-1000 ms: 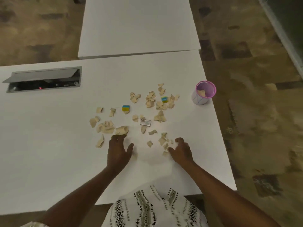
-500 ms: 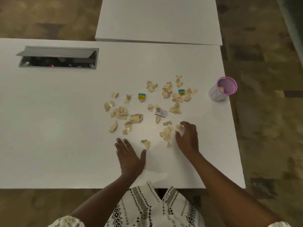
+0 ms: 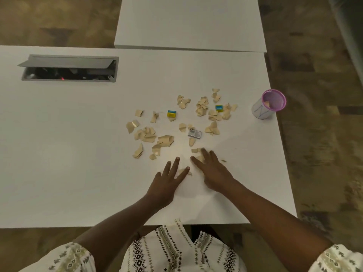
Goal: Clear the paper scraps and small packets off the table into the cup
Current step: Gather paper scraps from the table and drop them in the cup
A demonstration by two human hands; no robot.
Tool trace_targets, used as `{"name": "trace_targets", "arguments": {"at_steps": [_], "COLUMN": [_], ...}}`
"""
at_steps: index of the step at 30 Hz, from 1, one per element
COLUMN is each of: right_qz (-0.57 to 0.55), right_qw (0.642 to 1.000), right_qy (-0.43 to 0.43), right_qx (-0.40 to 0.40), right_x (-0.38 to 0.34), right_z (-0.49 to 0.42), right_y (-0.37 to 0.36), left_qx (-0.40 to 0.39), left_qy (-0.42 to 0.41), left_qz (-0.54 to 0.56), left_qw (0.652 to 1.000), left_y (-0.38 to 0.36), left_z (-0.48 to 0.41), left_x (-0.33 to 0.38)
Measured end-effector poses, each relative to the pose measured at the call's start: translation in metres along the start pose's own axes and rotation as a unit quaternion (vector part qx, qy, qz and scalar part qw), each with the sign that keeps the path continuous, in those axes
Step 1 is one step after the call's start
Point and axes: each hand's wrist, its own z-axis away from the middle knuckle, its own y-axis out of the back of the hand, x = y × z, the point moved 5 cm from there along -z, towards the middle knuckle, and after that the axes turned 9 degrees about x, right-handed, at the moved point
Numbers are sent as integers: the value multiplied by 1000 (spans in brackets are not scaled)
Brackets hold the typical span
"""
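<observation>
head: cup (image 3: 268,105) near table (image 3: 78,154) edge

A white table (image 3: 78,154) fills most of the view, with a second white table (image 3: 188,22) butted against its far edge. A grey cable box (image 3: 68,68) with its flap raised is sunk into the nearer top. The floor (image 3: 314,154) is mottled brown and tan, perhaps carpet, under dim warm light.

Paper scraps (image 3: 149,134) are lying scattered across the middle of the table (image 3: 78,154), with three small packets (image 3: 194,133) sitting among them — one left, one right, one nearer. The cup (image 3: 263,110) is standing far right, by the table's edge. A cable hatch (image 3: 68,67) is sitting far left — behind everything.
</observation>
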Motion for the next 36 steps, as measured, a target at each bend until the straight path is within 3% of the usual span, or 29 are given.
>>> {"name": "trace_targets", "arguments": {"at_steps": [11, 17, 22, 26, 31, 36], "right_qz": [66, 43, -143, -266, -351, -402], "right_qw": [993, 985, 967, 925, 882, 848], "right_qy": [60, 60, -36, -155, -237, -272], "right_qx": [79, 155, 208, 221, 207, 215], "right_x": [-5, 0, 11, 25, 43, 61], "right_z": [10, 5, 3, 4, 7, 12], "right_y": [0, 10, 23, 32, 39, 50], "left_qx": [64, 95, 65, 40, -8, 10], "left_qy": [-119, -133, -102, -62, -1, -7], "left_qz": [-57, -32, -27, -16, 22, 9], "left_qw": [989, 986, 992, 997, 1000, 1000], "left_y": [22, 26, 25, 24, 14, 22], "left_z": [-8, -17, -25, -33, -43, -58], "left_x": [1, 4, 5, 7, 4, 10]}}
